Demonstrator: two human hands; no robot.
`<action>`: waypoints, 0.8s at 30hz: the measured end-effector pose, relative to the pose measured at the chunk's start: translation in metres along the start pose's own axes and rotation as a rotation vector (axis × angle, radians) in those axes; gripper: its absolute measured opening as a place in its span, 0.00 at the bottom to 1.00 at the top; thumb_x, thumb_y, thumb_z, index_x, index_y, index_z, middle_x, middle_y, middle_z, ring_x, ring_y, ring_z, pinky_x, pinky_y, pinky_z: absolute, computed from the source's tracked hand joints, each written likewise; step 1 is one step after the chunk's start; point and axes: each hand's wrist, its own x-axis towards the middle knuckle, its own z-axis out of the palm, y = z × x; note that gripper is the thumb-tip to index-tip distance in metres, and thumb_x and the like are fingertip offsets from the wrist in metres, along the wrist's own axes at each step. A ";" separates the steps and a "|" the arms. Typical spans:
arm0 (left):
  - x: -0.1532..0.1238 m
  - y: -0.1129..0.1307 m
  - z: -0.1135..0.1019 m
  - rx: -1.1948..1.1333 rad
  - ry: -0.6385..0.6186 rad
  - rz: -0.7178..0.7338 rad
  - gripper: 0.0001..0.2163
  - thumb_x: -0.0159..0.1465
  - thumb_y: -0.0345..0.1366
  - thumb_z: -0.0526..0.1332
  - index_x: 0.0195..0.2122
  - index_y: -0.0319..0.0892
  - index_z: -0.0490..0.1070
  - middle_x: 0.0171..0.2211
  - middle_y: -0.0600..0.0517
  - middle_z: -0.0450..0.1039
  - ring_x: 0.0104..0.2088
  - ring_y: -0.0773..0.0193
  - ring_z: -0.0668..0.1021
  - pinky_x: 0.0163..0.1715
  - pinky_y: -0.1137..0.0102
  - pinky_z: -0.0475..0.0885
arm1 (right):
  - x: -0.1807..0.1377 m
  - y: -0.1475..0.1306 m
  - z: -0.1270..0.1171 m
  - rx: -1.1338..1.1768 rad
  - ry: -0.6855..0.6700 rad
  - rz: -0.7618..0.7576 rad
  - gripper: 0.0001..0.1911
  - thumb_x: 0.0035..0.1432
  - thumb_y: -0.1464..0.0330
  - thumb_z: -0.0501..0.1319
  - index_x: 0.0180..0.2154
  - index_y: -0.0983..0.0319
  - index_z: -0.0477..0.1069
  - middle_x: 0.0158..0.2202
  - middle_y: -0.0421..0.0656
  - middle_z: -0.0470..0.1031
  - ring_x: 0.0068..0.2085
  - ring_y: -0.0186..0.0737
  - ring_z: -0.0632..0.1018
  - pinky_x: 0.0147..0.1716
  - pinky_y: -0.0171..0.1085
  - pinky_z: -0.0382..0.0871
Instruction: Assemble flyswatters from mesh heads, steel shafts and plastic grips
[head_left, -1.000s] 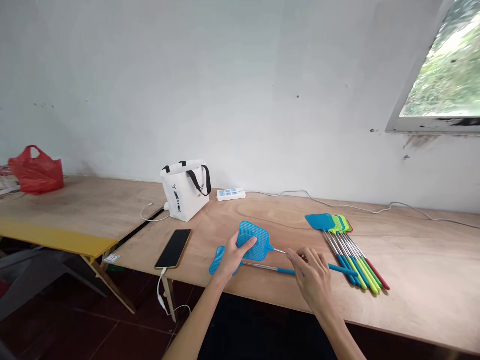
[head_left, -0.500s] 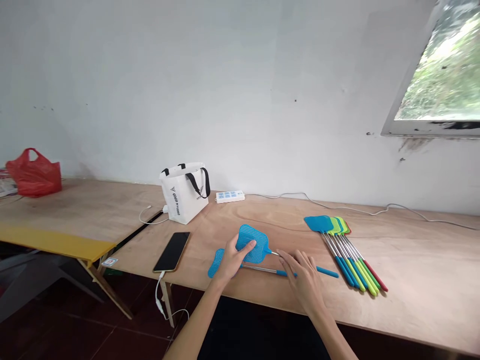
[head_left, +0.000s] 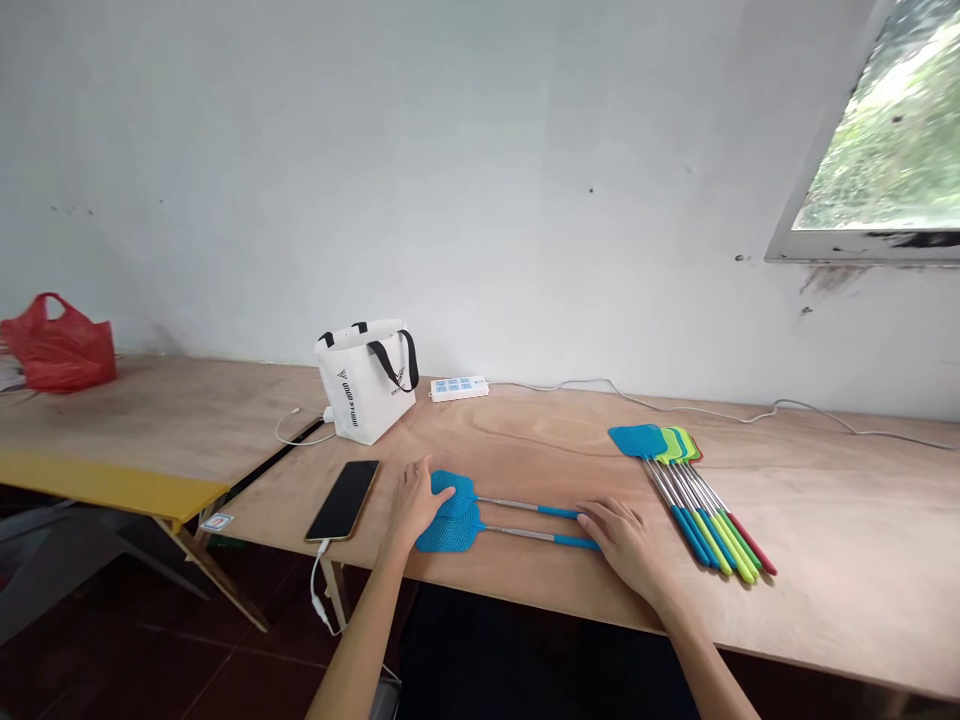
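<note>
Two blue fly swatters lie side by side on the table, mesh heads to the left. The farther fly swatter (head_left: pixel 510 503) has its head overlapping that of the nearer fly swatter (head_left: pixel 517 533). My left hand (head_left: pixel 414 508) grips the farther one's head at its left edge, thumb on top of the mesh. At the other end, my right hand (head_left: pixel 621 540) pinches the tip of its blue handle between thumb and fingers. The nearer handle's end reaches under my right hand and is partly hidden. To the right lies a fanned row of several fly swatters (head_left: pixel 694 510), blue, yellow-green, green and red.
A black phone (head_left: pixel 343 500) with a white cable lies left of my left hand. Behind it stand a white bag (head_left: pixel 367 395) with black handles and a power strip (head_left: pixel 459 388). A red plastic bag (head_left: pixel 60 345) sits far left. The table's front edge (head_left: pixel 517 598) runs close by.
The farther blue swatter has come down from above the other one onto the table, shifting left. My left hand moved left with its head; my right hand slid to its handle end.
</note>
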 end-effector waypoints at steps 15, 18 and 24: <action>-0.002 0.012 0.031 -0.056 -0.080 0.251 0.18 0.70 0.46 0.54 0.56 0.47 0.70 0.62 0.45 0.66 0.61 0.49 0.70 0.61 0.55 0.63 | -0.001 0.017 0.009 0.030 0.081 -0.001 0.15 0.69 0.66 0.51 0.46 0.54 0.76 0.49 0.46 0.78 0.50 0.49 0.77 0.54 0.53 0.67; -0.002 0.012 0.037 -0.043 -0.074 0.282 0.18 0.72 0.45 0.50 0.57 0.48 0.71 0.63 0.46 0.67 0.63 0.51 0.69 0.63 0.54 0.61 | -0.003 0.018 0.012 -0.012 0.103 0.001 0.16 0.69 0.67 0.50 0.48 0.54 0.75 0.51 0.45 0.77 0.52 0.49 0.77 0.55 0.54 0.66; -0.003 0.008 0.041 -0.034 -0.041 0.295 0.18 0.72 0.41 0.48 0.58 0.48 0.70 0.64 0.46 0.66 0.63 0.51 0.68 0.63 0.54 0.62 | -0.005 0.019 0.016 -0.039 0.119 -0.031 0.12 0.70 0.64 0.50 0.46 0.53 0.72 0.47 0.44 0.78 0.49 0.49 0.77 0.52 0.51 0.68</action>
